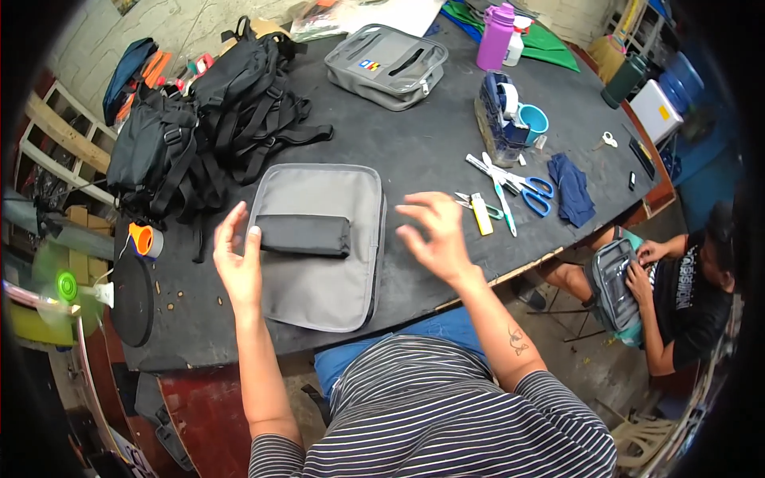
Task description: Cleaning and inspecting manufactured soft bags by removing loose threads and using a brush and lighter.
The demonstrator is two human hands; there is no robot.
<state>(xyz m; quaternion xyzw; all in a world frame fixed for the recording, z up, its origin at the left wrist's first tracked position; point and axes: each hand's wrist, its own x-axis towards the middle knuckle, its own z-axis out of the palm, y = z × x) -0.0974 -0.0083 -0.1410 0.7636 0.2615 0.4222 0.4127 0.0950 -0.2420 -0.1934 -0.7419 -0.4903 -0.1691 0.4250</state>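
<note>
A grey rectangular fabric case (319,295) lies flat on the dark table in front of me. Across its upper face, toward the left, runs a black padded strip (304,236), perhaps a handle. My left hand (237,259) is at the case's left edge, thumb and fingers apart, the thumb tip close to the strip's left end; whether it touches I cannot tell. Off the right side of the case, my right hand (434,237) hovers with fingers spread and slightly curled, holding nothing.
Black strapped bags (247,95) pile up at the far left, beside another grey case (386,65). On the right lie blue-handled scissors (535,195), a yellow cutter (481,213), a tape dispenser (500,119) and navy cloth (570,190). A seated person (677,295) handles a grey bag.
</note>
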